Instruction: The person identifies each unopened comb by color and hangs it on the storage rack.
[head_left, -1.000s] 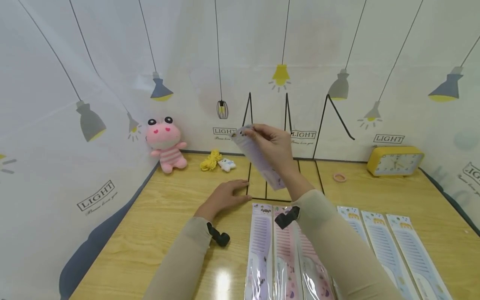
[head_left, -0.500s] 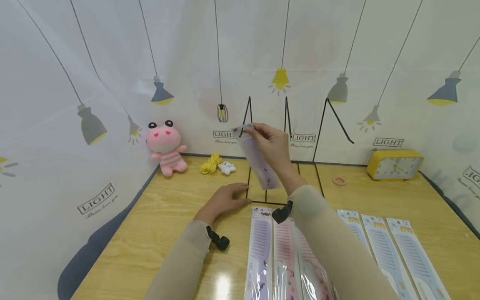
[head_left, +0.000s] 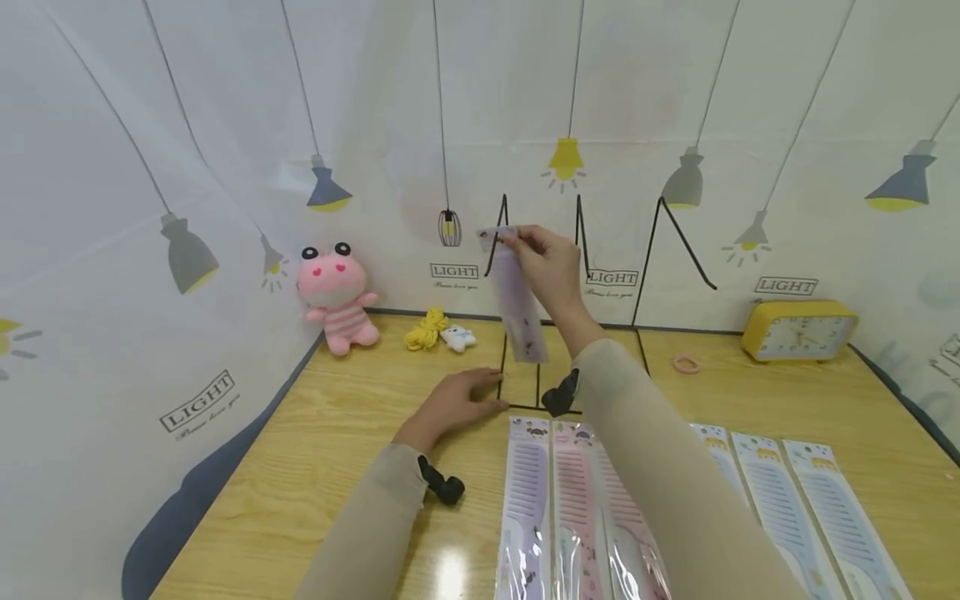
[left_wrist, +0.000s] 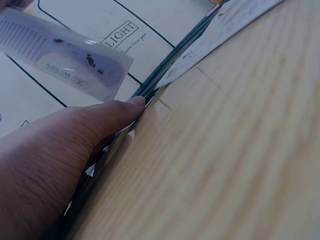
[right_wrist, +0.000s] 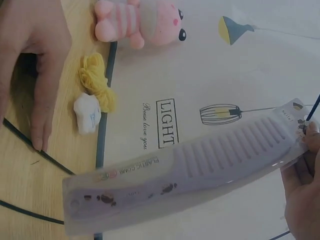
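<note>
My right hand (head_left: 551, 267) pinches the top end of a packaged purple comb (head_left: 519, 308) and holds it up above the table. The pack hangs nearly upright at the left hook (head_left: 491, 260) of a black wire rack, whose wire overlaps its top in the head view. The right wrist view shows the whole comb (right_wrist: 225, 155) in its clear sleeve, the thumb at its top end. My left hand (head_left: 453, 404) rests low on the table, its outstretched thumb and fingers touching the rack's base wire (head_left: 501, 387).
Packaged purple, pink and blue combs (head_left: 525, 500) lie in a row in front of the rack. Behind are a pink plush toy (head_left: 337, 292), yellow yarn (head_left: 426, 329), a small white figure (head_left: 458, 337), a pink ring (head_left: 686, 364) and a yellow clock (head_left: 801, 331).
My right hand has risen a little, and the comb pack has swung from a slant to nearly upright as its top came to the left hook. My left hand stays in place.
</note>
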